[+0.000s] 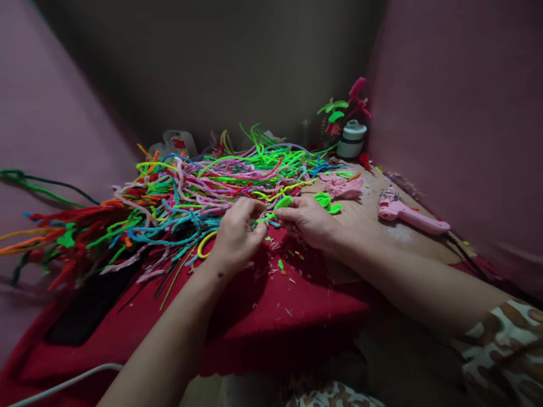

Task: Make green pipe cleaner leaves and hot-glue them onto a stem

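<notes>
Pinches a green stem (281, 203) at the near edge of the pile (190, 183): left hand (235, 234) curled almost shut on one end, right hand (309, 221) closed on the looped end, probably so the bend cannot spring open. Has a glue gun (407, 215) lying right of the pile, likely for easy reach, with green loops (327, 202) and pink fluff (341, 186) between. Behind the pile, shows a packet (176, 141) with a red label, too blurred to read.

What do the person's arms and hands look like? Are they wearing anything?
Both forearms are bare, with no gloves, rings or watch showing on the left hand or right hand. By the right elbow is a loose sleeve, cream with brown blotches.
</notes>
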A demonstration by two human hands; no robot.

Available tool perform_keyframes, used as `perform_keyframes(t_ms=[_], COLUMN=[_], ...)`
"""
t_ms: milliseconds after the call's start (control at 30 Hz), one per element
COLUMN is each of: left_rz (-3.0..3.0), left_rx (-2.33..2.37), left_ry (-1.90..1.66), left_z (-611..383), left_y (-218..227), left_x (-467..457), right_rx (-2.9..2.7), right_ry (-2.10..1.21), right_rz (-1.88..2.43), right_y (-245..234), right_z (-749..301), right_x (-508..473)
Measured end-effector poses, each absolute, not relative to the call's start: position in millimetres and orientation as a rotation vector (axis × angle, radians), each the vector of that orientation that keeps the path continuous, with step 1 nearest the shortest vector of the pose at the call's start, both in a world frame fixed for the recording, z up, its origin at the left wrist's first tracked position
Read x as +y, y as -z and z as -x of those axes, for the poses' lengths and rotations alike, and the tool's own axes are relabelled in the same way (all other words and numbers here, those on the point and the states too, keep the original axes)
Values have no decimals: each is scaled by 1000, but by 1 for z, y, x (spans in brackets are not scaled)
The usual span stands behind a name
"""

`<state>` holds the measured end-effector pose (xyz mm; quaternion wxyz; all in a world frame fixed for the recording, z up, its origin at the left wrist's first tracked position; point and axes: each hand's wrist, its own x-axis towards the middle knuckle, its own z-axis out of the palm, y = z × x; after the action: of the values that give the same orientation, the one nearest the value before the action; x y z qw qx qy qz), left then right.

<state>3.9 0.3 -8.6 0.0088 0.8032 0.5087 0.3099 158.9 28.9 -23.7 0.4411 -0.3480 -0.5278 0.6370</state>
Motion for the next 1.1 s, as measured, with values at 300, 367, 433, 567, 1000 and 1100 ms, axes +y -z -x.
perform_keyframes(t_ms=[300,367,433,567,1000,1100], left_rz=[-2348,-2428,-2410,-2191,-1486,-1247], left_rx=[1508,1640,1709,1632,1373,1212], left_ry=[-649,-765,-910,-885,-839,-835], left_z=[-3,-7,-8,-5,-14,-10], left_y=[0,5,9,8,-10,-4], left_x=[-1,-3,-4,-4,-8,-6], right_rx=[-1633,-1658,-1677,-1733,-1707,-1624], right_ry=[-1177,-1099,-1032,-926,-985,-1006], right_rz=[892,921,938,906,761,816], right_y=[26,29,31,34,20,16], right_z=[-160,-160,-160,-161,-162,-162], right_x=[33,33,34,35,21,19])
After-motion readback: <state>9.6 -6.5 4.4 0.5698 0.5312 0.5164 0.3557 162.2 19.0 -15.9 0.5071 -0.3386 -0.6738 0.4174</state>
